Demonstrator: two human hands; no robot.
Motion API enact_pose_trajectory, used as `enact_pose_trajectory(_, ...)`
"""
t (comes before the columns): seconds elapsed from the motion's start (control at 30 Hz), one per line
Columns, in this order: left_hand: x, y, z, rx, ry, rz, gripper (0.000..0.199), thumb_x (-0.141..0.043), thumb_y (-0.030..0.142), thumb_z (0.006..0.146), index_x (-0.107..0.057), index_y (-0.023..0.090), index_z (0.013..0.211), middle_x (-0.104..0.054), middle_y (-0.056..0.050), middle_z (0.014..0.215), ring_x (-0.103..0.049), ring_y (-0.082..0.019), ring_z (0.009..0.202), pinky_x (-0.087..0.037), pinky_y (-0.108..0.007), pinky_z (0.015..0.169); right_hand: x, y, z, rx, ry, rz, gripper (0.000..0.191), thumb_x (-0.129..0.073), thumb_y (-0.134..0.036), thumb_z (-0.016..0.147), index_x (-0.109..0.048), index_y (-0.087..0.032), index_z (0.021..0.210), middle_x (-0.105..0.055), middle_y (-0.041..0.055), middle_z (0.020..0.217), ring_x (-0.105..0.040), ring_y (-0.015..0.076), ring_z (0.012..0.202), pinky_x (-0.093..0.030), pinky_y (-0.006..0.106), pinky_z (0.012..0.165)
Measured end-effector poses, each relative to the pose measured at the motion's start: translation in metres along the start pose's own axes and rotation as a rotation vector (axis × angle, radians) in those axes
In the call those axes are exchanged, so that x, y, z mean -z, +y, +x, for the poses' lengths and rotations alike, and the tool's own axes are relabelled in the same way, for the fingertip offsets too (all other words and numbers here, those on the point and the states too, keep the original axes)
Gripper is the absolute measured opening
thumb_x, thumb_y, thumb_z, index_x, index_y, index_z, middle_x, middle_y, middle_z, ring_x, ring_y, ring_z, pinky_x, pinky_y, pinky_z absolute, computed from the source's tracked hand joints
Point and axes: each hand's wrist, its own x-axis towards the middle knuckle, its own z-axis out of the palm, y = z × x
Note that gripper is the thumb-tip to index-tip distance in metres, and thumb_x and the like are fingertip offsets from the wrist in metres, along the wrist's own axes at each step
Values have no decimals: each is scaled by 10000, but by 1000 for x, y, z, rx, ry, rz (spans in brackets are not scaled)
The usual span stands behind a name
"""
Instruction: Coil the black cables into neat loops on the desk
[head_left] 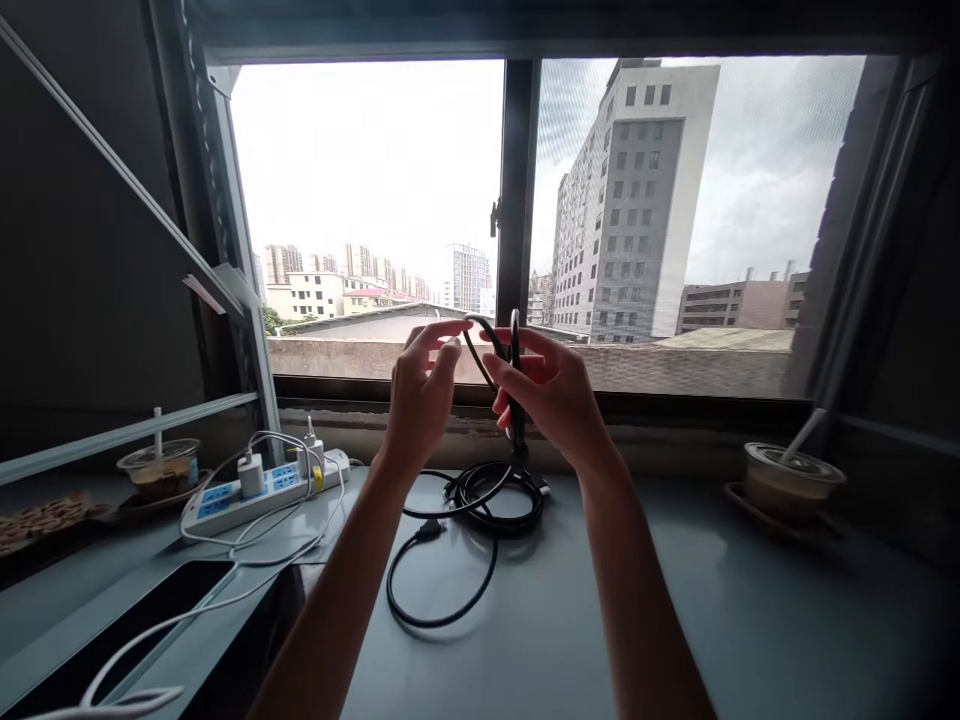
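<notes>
Just in front of the window, my right hand [551, 385] is closed around loops of a black cable [515, 350]. The loops stand upright between its thumb and fingers. My left hand [424, 385] is at the left side of the loops, its index finger and thumb in a loose pinch at the cable's edge. Below the hands, a coiled black cable [517, 525] lies on the table. One end with a black connector [430, 531] rests left of the coil, and a single loop curves toward me. Whether held and lying parts are one cable, I cannot tell.
On the grey table [540, 640], a power strip [277, 490] with chargers and white cords [247, 570] sits left. A dark flat device [135, 620] lies nearer me. Lidded cups with straws stand at left [161, 468] and right [791, 480]. A window [517, 220] is behind.
</notes>
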Motion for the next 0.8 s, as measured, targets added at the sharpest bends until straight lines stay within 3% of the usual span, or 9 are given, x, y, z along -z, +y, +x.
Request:
enact_pose_trajectory(0.17,10,2,3,-2,-50,-13,261,-402,300,822,-628,169,808,-658,-42,884,-585,-145,757,-441,-274,714,13,-9,-4,11,143,24,314,-674,-345,705,-667,-179,972,-530,-78,433,-471,68,326,-394,180,316)
enact_pose_trajectory(0.23,15,-1,5,26,-188,4,288,-389,323,834,-619,163,769,-656,-43,838,-582,-138,711,-443,-265,682,16,-10,-3,38,222,50,289,-660,-345,714,-674,-190,958,-501,-85,418,-448,62,322,-381,179,317)
enact_pose_trajectory(0.43,29,-8,4,364,-1186,122,513,-391,580,836,-668,160,938,-671,-67,848,-604,-178,806,-444,-300,769,25,-11,1,166,601,81,230,-637,-363,721,-676,-175,848,-483,-80,463,-409,46,352,-356,175,338)
enact_pose_trajectory(0.53,30,-10,5,419,-1438,147,470,-570,549,754,-656,148,984,-586,-10,613,-541,-134,619,-417,-269,637,43,-14,-1,170,818,185,227,-637,-343,720,-682,-157,841,-421,-98,444,-368,29,340,-365,160,353)
enact_pose_trajectory(0.63,31,-12,6,313,-1394,100,367,-693,457,675,-674,155,883,-501,25,572,-414,-87,540,-314,-231,517,75,-13,-10,13,873,281,198,-611,-316,760,-692,-163,858,-372,-104,457,-331,11,342,-359,128,355)
enact_pose_trajectory(0.73,31,-17,7,202,-1156,50,318,-678,453,690,-665,139,732,-498,12,587,-381,-79,543,-265,-232,493,106,-5,-20,-166,645,175,224,-608,-346,785,-698,-190,918,-404,-93,499,-370,11,366,-391,114,374)
enact_pose_trajectory(0.8,27,-19,7,166,-927,17,313,-680,441,687,-643,130,674,-473,16,565,-360,-73,529,-245,-231,480,119,3,-25,-258,581,94,208,-645,-312,765,-708,-167,901,-515,-53,554,-484,36,425,-429,124,393)
